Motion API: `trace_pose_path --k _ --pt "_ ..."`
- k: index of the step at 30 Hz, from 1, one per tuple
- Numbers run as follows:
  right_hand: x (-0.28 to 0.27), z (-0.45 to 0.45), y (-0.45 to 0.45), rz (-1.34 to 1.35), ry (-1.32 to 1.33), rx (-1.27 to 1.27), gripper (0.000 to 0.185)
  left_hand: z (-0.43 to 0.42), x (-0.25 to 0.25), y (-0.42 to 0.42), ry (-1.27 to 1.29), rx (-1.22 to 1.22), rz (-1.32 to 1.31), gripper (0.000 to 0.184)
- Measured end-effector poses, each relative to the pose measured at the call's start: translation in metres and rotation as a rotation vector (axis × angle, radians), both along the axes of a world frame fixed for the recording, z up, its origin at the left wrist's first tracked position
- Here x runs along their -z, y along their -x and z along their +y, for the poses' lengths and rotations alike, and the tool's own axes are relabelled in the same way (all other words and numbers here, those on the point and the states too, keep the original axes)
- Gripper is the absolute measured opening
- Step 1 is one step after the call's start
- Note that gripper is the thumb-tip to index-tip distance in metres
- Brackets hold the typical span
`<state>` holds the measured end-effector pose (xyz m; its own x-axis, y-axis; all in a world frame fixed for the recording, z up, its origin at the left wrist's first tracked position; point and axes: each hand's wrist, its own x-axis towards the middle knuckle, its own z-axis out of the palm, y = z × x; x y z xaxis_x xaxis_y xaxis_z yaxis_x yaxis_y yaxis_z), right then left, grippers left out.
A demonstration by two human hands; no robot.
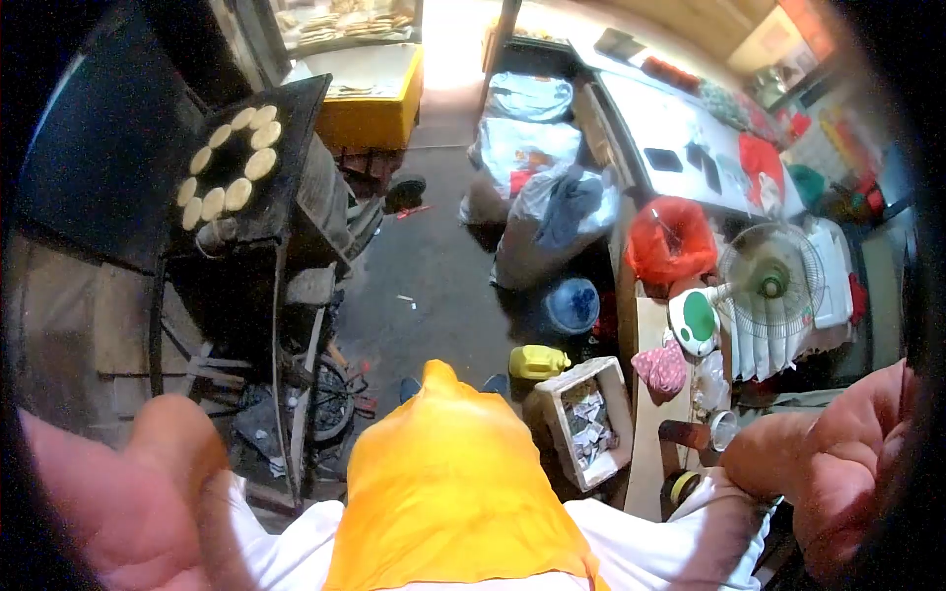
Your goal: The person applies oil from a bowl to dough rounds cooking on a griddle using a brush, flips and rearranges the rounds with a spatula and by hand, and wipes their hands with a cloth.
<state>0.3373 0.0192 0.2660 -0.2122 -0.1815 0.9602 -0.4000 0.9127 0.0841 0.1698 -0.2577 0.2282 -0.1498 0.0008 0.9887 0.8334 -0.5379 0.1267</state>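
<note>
Two grips: both are held low and wide; the left grip (89,497) is blurred and the right grip (847,473) is cut by the frame edge, so whether either is released or clenched cannot be told.
Jar: the brown jar (687,433) is seen just beside the right forearm (769,455), tipped on its side.
Handling: the forearm is best kept off the jar's mouth, and elbows kept clear of the fan (772,279) (its cage is wide).
Apron: orange cloth (434,473) is spread over the lap.
Crate: scraps (591,428) are held in a pale crate (608,471), near a yellow jug (537,362).
Black stand: pale rounds (237,194) are laid in a ring on its top (229,158).
Worktop: dark flat items (663,160) are carried by the white worktop (655,118).
Writing: red print is borne by a white bag (532,148), too blurred to be read.
</note>
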Motion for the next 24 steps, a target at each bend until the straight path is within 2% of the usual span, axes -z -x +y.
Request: trace_pose_path --k 7,12,17,24 --pt "-0.012 -0.034 0.015 0.015 -0.052 0.06 0.023 -0.027 -0.002 0.013 -0.021 -0.009 0.009 0.034" --pt "-0.014 -0.046 0.019 0.046 -0.102 0.119 0.02 -0.032 0.015 0.009 -0.073 -0.002 -0.051 0.034" --pt "-0.02 -0.046 0.037 0.076 -0.114 0.195 0.021 -0.027 0.027 0.028 -0.065 0.041 -0.154 0.033" --pt "-0.055 -0.079 0.068 0.292 -0.149 0.251 0.028 -0.015 0.027 0.055 0.02 0.171 -0.302 0.033"
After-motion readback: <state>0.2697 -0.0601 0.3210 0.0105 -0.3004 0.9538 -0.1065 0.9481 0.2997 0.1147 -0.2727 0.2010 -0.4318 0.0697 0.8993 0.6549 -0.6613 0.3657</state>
